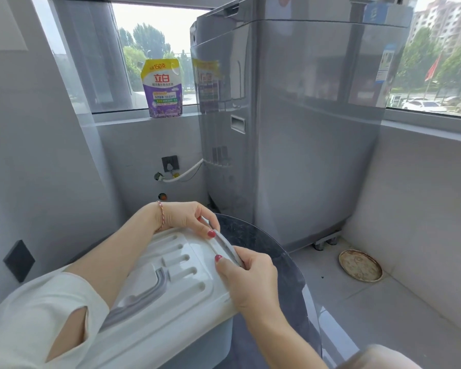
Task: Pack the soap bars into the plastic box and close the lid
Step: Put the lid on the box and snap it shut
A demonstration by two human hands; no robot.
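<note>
A white plastic box point(205, 342) stands on a dark round table, covered by its white lid point(186, 265) with a grey handle point(144, 296) on top. At the lid's far edge sits a grey latch point(225, 246). My left hand point(189, 219) pinches the latch's far end with thumb and fingers. My right hand point(248, 278) pinches the near end of the same latch. No soap bars are visible; the lid hides the inside of the box.
The dark glass table point(290, 283) reaches out to the right of the box. A tall grey washing machine point(290, 129) stands just behind it. A purple detergent pouch point(162, 89) sits on the window sill. A round floor drain cover point(360, 265) lies at the right.
</note>
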